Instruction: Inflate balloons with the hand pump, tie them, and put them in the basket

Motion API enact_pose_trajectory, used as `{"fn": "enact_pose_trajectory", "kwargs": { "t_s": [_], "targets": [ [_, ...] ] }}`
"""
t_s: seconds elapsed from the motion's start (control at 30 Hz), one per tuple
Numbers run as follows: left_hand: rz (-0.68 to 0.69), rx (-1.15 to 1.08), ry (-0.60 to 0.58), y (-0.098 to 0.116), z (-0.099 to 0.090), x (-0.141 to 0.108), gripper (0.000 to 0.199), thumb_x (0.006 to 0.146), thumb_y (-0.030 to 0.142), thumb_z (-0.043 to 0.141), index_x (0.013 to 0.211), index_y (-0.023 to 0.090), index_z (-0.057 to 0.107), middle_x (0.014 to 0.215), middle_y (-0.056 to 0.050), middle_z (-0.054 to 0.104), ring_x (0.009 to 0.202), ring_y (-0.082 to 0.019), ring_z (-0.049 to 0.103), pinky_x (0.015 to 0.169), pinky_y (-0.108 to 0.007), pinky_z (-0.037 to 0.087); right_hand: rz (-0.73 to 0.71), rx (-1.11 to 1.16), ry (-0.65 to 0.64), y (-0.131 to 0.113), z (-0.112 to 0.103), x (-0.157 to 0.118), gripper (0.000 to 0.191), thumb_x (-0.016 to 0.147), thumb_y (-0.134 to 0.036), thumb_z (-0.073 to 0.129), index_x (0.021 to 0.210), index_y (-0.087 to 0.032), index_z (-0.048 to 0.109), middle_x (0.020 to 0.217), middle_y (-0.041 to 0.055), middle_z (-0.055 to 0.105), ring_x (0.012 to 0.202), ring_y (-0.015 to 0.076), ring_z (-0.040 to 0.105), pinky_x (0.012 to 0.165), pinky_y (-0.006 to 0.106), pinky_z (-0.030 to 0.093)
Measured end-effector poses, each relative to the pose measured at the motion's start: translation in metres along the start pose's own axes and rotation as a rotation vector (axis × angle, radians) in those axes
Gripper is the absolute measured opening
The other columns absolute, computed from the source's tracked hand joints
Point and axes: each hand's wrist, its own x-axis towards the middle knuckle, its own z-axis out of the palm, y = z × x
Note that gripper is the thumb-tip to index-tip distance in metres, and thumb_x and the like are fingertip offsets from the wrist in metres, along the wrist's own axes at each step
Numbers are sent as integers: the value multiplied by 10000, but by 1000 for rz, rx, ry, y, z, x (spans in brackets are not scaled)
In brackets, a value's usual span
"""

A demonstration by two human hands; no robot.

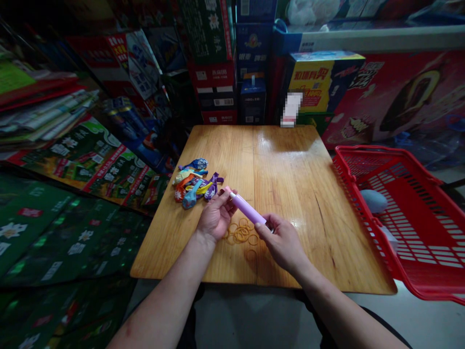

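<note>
My right hand (281,237) is closed round the lower end of a slim purple hand balloon pump (249,209). The pump slants up and left, and its white nozzle (232,195) points at my left hand (217,215). There, my thumb and fingers pinch a small pink balloon (227,189) at the nozzle tip; most of it is hidden, and I cannot tell whether it is fitted over the nozzle. Left of that hand lies a heap of limp coloured balloons (196,183). Below the pump, several tan rubber bands (241,234) are scattered on the wooden table (286,169).
A red plastic basket (399,281) stands against the table's right side, with a blue-grey balloon (374,200) inside. Green drink cartons (72,237) are stacked at the left. More boxes (252,92) and a pink-fronted freezer (395,97) line the back.
</note>
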Motion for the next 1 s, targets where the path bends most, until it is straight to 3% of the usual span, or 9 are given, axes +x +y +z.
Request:
{"fn": "enact_pose_trajectory", "kwargs": {
  "t_s": [0.17,0.37,0.6,0.83,1.0],
  "targets": [
    [-35,-43,2,3,1,-2,179,815,113,839,940,170,724,943,-22,778,905,-146,730,819,-275,572,-112,-99,77,1,0,-2,177,915,-328,669,1009,-185,712,720,7,653,632,161,584,595,296,418],
    [-43,-16,-22,6,-1,-5,192,810,136,859,935,173,718,944,-27,779,878,-142,722,810,-285,573,-251,-187,121,8,1,-4,190,914,-266,675,1086,-187,690,864,42,714,753,185,649,697,319,466],
    [-100,45,-119,8,-7,-11,216,825,168,868,977,215,721,1017,-17,780,935,-167,732,852,-336,574,-188,-141,51,-2,1,-5,143,940,-302,640,980,-189,719,680,-3,621,595,145,542,572,280,384],
    [-64,12,-91,10,-9,-8,240,825,153,840,1031,208,730,1019,-32,775,931,-160,722,814,-297,558,-160,-122,59,0,-1,-2,184,956,-320,628,1025,-178,723,717,5,642,630,150,563,585,278,400],
    [-60,123,-90,14,-9,-12,321,806,186,868,1093,211,727,1021,-12,748,899,-141,703,796,-281,547,-155,-129,50,-1,-2,-3,181,951,-312,629,1028,-179,724,739,15,668,645,157,582,603,284,416]
  ]
}}
